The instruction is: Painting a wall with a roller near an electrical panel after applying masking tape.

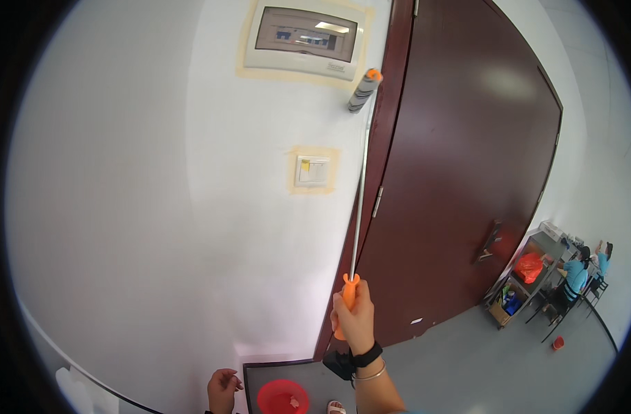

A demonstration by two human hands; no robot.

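Observation:
My right hand (pixel 355 319) is wrapped round the orange handle of a long paint roller (pixel 360 200). Its thin metal rod rises along the door frame. At the top, the grey striped roller sleeve (pixel 364 93) with an orange end is held tilted by the white wall (pixel 226 228), between the door frame and a breaker panel (pixel 305 38); whether it touches the wall I cannot tell. Below the panel is a light switch (pixel 312 171), edged with yellowish tape as the panel is. Low by the wall, my left hand (pixel 224 388) hangs with loosely bent fingers, holding nothing visible.
A dark red door (pixel 460 172) with a handle fills the right side. On the floor below my hands stands a red basin (pixel 282 398). Farther right are a metal shelf cart (pixel 526 276) with a red bag, two seated people in blue, and a small red bucket (pixel 558 343).

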